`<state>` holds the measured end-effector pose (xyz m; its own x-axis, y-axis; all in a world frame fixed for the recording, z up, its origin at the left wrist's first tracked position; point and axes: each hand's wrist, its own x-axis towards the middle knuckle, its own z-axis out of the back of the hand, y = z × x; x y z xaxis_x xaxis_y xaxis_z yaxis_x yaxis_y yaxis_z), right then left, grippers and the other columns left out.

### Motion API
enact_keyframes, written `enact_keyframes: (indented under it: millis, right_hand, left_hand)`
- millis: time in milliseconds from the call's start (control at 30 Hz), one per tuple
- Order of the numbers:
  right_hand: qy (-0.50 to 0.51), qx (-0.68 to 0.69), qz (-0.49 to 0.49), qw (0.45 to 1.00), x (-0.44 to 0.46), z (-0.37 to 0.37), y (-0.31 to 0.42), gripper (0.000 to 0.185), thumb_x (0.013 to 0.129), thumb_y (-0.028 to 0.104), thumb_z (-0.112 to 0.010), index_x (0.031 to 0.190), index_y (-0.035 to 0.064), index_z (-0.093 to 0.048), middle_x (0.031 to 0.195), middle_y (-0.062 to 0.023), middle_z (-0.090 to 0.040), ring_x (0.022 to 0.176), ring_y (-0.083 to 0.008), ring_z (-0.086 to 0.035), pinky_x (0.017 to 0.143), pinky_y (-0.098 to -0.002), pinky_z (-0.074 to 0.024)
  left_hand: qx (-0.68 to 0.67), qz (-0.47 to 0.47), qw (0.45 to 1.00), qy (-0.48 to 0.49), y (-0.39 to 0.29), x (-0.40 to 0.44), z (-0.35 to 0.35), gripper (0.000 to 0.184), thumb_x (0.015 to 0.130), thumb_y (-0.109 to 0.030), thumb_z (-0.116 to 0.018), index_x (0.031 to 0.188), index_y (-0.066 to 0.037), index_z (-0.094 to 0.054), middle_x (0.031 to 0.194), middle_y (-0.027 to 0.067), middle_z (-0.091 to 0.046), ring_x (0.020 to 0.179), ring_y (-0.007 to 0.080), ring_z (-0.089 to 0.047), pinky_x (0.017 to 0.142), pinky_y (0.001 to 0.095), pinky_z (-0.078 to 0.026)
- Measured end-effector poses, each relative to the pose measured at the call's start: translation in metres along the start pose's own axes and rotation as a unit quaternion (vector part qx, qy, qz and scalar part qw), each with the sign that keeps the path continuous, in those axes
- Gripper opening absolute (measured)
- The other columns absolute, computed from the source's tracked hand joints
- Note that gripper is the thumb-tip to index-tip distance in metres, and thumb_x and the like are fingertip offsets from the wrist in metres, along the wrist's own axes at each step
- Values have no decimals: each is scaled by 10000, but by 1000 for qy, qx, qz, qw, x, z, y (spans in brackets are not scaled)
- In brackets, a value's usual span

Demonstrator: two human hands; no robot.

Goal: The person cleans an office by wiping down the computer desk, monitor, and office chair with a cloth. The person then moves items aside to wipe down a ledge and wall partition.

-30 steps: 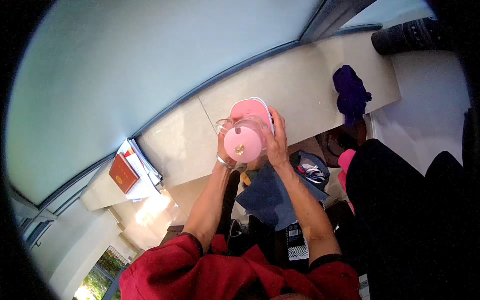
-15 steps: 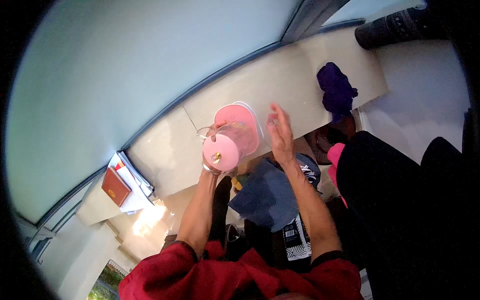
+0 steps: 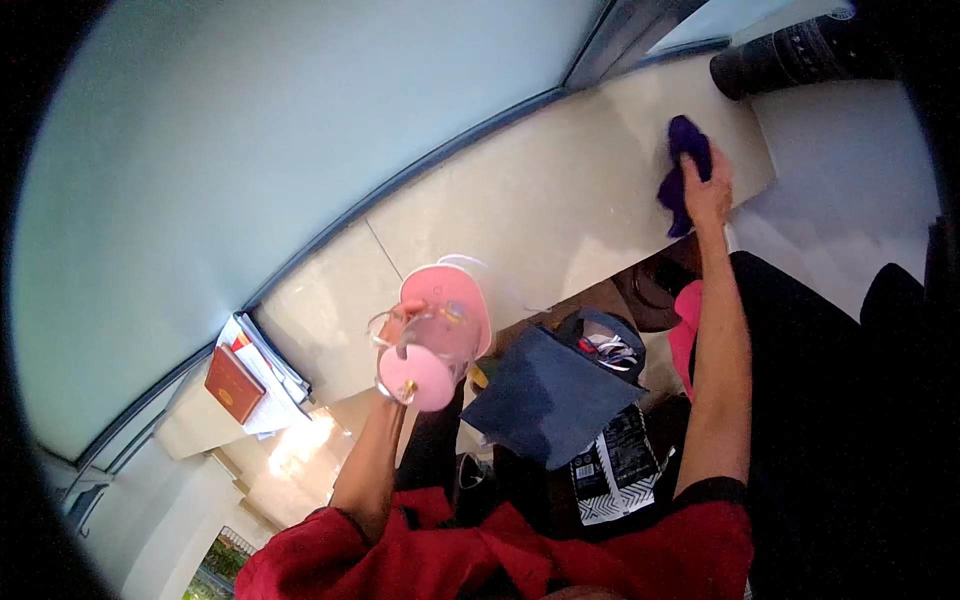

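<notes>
My left hand (image 3: 396, 328) is closed around a glass mug (image 3: 447, 332) with a handle and a round pink lid (image 3: 420, 380). A pink mug-warmer-like base (image 3: 475, 290) shows behind the glass and moves along with it; how it is gripped is hidden. A white cord (image 3: 465, 261) trails from the base. At the right end of the pale ledge, my right hand (image 3: 708, 192) grips a dark purple cloth (image 3: 682, 170), its fingers bunching the fabric.
The pale ledge (image 3: 560, 190) runs along a frosted glass panel (image 3: 300, 120). Papers and a brown booklet (image 3: 236, 385) lie at its left. Below are a dark blue fabric bag (image 3: 550, 395) and a black-and-white packet (image 3: 615, 470). A dark cylinder (image 3: 800, 55) stands far right; another person's dark-clothed legs (image 3: 820, 420) are close.
My right hand has swung right from beside the mug and taken hold of the purple cloth. My left hand has drawn the mug and pink base down and slightly left.
</notes>
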<state>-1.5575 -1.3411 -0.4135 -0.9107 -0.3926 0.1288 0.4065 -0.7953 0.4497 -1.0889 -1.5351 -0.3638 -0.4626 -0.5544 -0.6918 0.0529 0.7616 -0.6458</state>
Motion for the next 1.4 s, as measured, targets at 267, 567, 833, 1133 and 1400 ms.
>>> enact_keyframes:
  millis: [267,567,833,1133,1400]
  right_hand:
    - [36,-164,72,983,-65,-39,40,645,817,342,-631,1413,226,-414,1426,-179,-361,1198,-429,-412,997,-564,-358]
    - [404,475,37,781,-237,-59,247,504,768,90,-672,1261,79,-567,1203,-124,-586,1142,-267,-538,1016,-364,-403]
    - [100,186,-50,976,14,-47,83,513,872,326,-624,1278,27,-531,1325,-189,-521,1226,-318,-486,1003,-428,-409]
    - [245,-67,222,941,-157,-101,279,564,755,206,-638,1303,201,-505,1396,-111,-423,1216,-354,-433,930,-503,-440]
    - [434,438,-4,788,-201,-56,279,604,675,123,-715,1249,8,-566,1136,-110,-644,1060,-189,-594,956,-343,-466]
  left_hand:
    - [109,19,994,22,-5,-45,24,355,984,-332,-486,1083,-11,-601,1052,95,-616,967,195,-599,875,327,-488]
    - [171,39,982,66,-8,-104,45,359,985,-332,-482,1071,-8,-610,1051,94,-619,970,195,-598,883,329,-482]
    - [169,45,982,69,0,-118,66,363,986,-332,-479,1060,-5,-618,1050,94,-621,973,194,-598,890,331,-477]
    - [171,46,980,85,8,-123,79,368,988,-332,-476,1047,-2,-627,1049,94,-624,977,194,-598,898,333,-471]
    - [192,27,972,135,15,-136,85,373,989,-332,-473,1036,0,-636,1049,94,-627,980,194,-597,905,335,-466]
